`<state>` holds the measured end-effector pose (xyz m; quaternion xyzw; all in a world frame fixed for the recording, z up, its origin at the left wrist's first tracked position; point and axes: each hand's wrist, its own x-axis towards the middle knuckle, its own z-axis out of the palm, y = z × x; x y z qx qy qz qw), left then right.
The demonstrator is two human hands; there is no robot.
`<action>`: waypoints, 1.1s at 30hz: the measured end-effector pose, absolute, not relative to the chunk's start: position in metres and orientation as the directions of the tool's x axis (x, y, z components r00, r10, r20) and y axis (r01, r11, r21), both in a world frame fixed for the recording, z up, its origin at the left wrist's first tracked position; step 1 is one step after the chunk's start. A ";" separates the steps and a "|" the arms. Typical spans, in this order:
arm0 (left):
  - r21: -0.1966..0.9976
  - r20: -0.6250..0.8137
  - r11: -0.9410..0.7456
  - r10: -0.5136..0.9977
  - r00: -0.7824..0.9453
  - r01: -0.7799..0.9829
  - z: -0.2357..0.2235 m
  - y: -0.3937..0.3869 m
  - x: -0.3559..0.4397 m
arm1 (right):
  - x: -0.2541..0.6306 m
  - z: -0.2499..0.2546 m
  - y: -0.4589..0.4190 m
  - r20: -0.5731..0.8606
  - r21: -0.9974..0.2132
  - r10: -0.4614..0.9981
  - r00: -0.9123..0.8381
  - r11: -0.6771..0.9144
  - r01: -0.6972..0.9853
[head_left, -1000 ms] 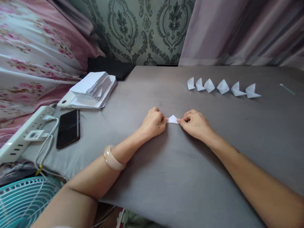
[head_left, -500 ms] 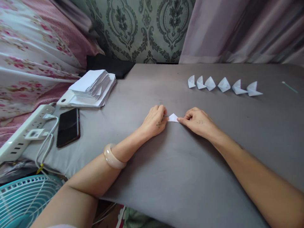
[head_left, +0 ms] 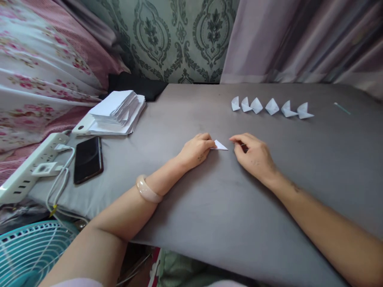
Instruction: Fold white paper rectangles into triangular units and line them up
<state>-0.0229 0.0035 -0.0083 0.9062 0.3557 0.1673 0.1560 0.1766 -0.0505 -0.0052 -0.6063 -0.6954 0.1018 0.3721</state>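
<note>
A small folded piece of white paper (head_left: 220,146), triangular where it shows, lies on the grey table cover. My left hand (head_left: 198,148) is closed on its left end, thumb and fingers hiding that part. Just to the right of the paper's pointed tip is my right hand (head_left: 251,154), apart from it, with nothing in it and a gap between thumb and forefinger. Beyond the hands, several folded paper boats (head_left: 272,107) stand in a row at the back right.
At the left back lies a stack of white paper sheets (head_left: 115,113), with a black phone (head_left: 88,160) in front. A white power strip (head_left: 32,169) with cables runs along the left edge, above a turquoise fan (head_left: 32,255). A cotton swab (head_left: 342,108) lies far right.
My right hand has let go of the folded paper and moved slightly right, its fingers parting. The left hand keeps its hold, and the paper has turned a little. The view has shifted slightly.
</note>
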 end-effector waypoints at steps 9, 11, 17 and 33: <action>0.580 0.215 -0.612 0.752 0.623 0.538 -0.010 0.009 -0.024 | 0.149 -0.001 -0.073 0.264 -0.251 0.903 -0.338 0.403 0.880; 0.667 0.147 -0.466 0.847 0.511 0.581 -0.006 0.011 -0.027 | 0.151 -0.001 -0.071 0.265 -0.223 0.899 -0.349 0.409 0.885; 0.723 -0.005 -0.253 0.929 0.371 0.643 0.008 0.007 -0.036 | 0.151 -0.002 -0.068 0.251 -0.172 0.892 -0.375 0.422 0.890; 0.551 -0.052 -0.206 0.959 0.279 0.809 0.004 0.005 -0.019 | 0.152 0.003 -0.065 0.259 -0.096 0.871 -0.417 0.452 0.887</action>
